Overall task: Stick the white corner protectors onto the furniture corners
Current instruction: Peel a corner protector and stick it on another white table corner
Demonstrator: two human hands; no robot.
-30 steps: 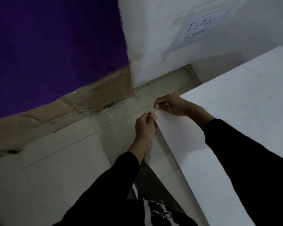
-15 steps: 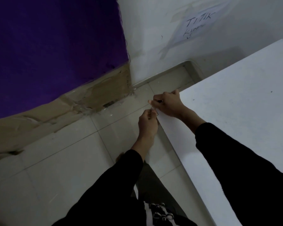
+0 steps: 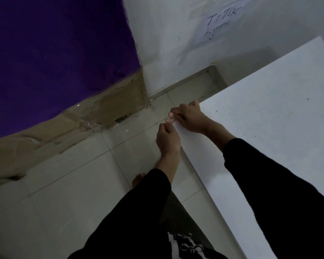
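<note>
A white table (image 3: pixel 269 128) fills the right side of the view, its near-left corner pointing toward the middle. Both hands meet at that corner. My right hand (image 3: pixel 190 117) lies over the corner from above, fingers curled around the edge. My left hand (image 3: pixel 167 137) comes up from below and pinches at the same spot. A small white corner protector (image 3: pixel 171 120) shows only as a pale sliver between the fingertips of both hands; most of it is hidden. Both arms wear black sleeves.
Pale tiled floor (image 3: pixel 73 193) lies left of the table. A purple cloth (image 3: pixel 54 53) hangs over taped brown cardboard (image 3: pixel 110 109) at the upper left. A white wall with a handwritten paper note (image 3: pixel 221 19) stands behind. A bare foot (image 3: pixel 137 179) shows beside my left sleeve.
My right hand has slid further over the table corner and closed around it. My left hand stays pinched just below. The view has shifted slightly.
</note>
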